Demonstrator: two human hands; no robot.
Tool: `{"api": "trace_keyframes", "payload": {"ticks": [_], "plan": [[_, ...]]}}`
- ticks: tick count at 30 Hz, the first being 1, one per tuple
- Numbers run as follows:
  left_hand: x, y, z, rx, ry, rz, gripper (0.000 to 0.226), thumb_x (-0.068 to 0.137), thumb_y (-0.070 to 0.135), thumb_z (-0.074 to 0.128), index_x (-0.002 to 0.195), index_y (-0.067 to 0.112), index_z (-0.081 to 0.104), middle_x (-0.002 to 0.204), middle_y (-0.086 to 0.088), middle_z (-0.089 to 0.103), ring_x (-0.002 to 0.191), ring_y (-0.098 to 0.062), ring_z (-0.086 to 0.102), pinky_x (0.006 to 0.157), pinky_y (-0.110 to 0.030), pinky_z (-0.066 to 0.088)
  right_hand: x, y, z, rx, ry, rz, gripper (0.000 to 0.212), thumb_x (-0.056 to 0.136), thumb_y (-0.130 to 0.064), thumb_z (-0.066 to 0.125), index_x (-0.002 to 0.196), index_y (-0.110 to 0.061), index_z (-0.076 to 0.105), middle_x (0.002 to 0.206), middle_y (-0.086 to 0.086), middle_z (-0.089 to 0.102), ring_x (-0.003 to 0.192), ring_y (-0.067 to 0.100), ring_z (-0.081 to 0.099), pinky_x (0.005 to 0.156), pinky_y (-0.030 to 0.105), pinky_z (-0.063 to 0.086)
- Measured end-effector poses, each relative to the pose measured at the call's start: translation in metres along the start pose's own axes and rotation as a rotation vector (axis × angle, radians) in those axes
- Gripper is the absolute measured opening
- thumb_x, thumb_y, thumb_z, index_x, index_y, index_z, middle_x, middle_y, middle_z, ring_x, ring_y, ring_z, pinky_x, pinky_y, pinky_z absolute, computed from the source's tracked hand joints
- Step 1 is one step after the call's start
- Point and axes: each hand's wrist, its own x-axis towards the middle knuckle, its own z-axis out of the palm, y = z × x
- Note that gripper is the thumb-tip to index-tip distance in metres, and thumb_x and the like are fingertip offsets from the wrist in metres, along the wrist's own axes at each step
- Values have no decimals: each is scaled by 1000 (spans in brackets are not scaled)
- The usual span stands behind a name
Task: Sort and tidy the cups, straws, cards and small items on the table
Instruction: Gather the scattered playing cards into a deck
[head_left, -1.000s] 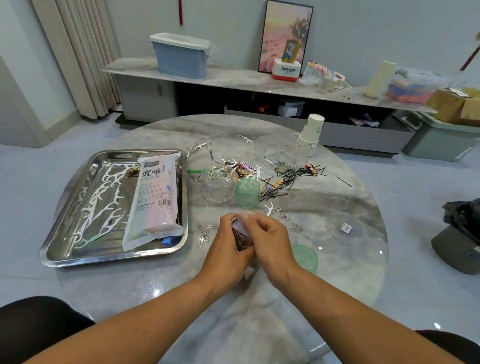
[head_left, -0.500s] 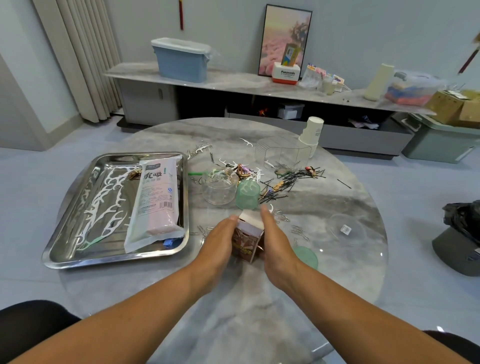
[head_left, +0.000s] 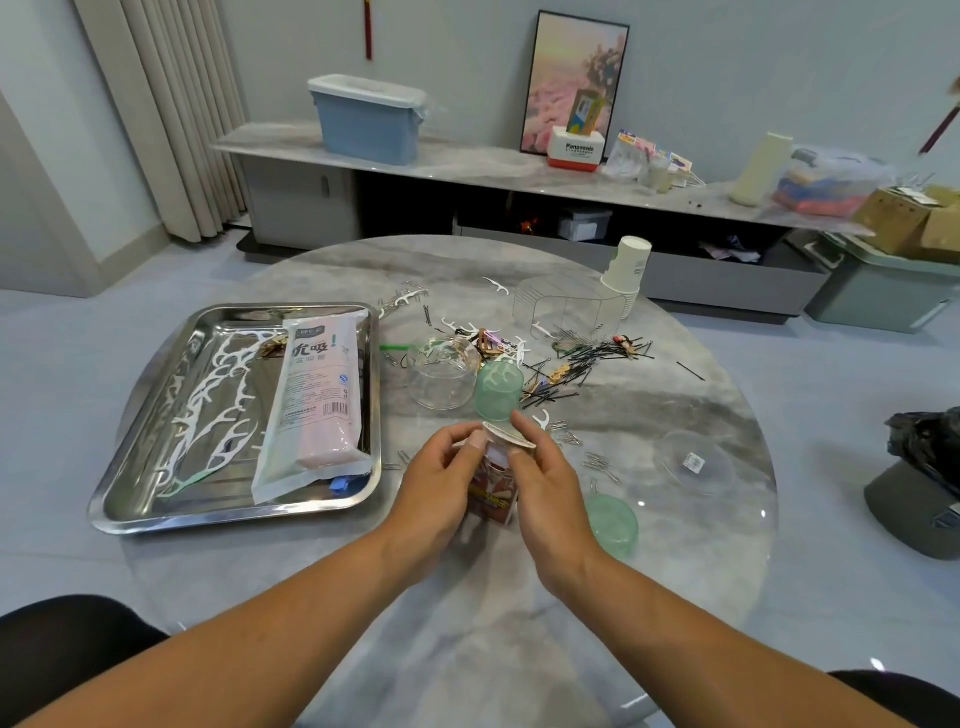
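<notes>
Evidently the step in hand is closing the card box (head_left: 493, 488): it stands upright on the table (head_left: 467, 649) between the two hands, its white top flap (head_left: 511, 435) raised. The next move probably calls for pressing that flap down and tucking it in, then setting the box with the sorted things; the grip must stay steady so the box does not tip.

Going left to right: the steel tray (head_left: 130, 499) holds white floss picks and the straw pack (head_left: 317, 405), well left of the hands. The left hand (head_left: 441, 488) curls round the box's left side, thumb and forefinger pinching near the flap. The box sits just nearer than a clear cup (head_left: 441, 374) and an overturned green cup (head_left: 498, 387). The right hand (head_left: 545, 488) grips the box's right side, fingertips on the flap's edge. Just right of that wrist lies a second green cup (head_left: 613, 522) on its side. Paper clips and hairpins lie scattered beyond, and a paper-cup stack (head_left: 626, 273) stands at the far edge.
</notes>
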Motion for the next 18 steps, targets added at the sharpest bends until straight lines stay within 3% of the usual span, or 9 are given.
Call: {"api": "trace_keyframes", "payload": {"ticks": [2,6,8,12,15,18], "plan": [[-3,0,-1,-7,-17,-35,22,104,31,54,108,48,69,101,17,75,92,0,71,67,-12,53,2,-3,-3,-30,-13,-44,37,103,-19,52,129,-42,65,123,-13,68,105,0,68,80,19,58],[-7,-4,-1,51,-92,-65,38,99,23,57,129,46,55,112,20,72,100,6,67,73,-10,51,1,-3,-6,-93,-61,-98,31,106,-26,50,131,-35,66,121,-18,70,114,-3,64,92,17,52],[-10,-8,1,120,-138,-39,60,91,21,64,138,49,42,113,20,71,103,4,67,78,-14,53,0,-1,-7,-147,-63,-129,31,107,-28,49,134,-31,64,117,-24,71,113,-8,62,93,14,51],[-13,-14,3,246,-197,23,103,77,14,79,152,47,16,130,16,62,112,0,65,90,-19,55,-3,2,-7,-272,-94,-165,37,107,-33,48,142,-28,58,135,-17,63,124,-6,56,111,26,45],[-11,-12,3,317,-156,52,105,76,14,78,155,45,17,136,11,59,114,-8,66,95,-35,57,-3,2,-8,-296,-107,-183,38,106,-33,50,142,-26,59,135,-14,64,124,-3,57,111,30,46],[-10,-13,4,355,-143,72,93,78,16,74,151,46,26,134,11,61,113,-8,66,92,-42,58,-2,1,-9,-332,-115,-223,35,106,-30,51,139,-27,60,131,-16,65,122,-7,57,110,27,46]]}}
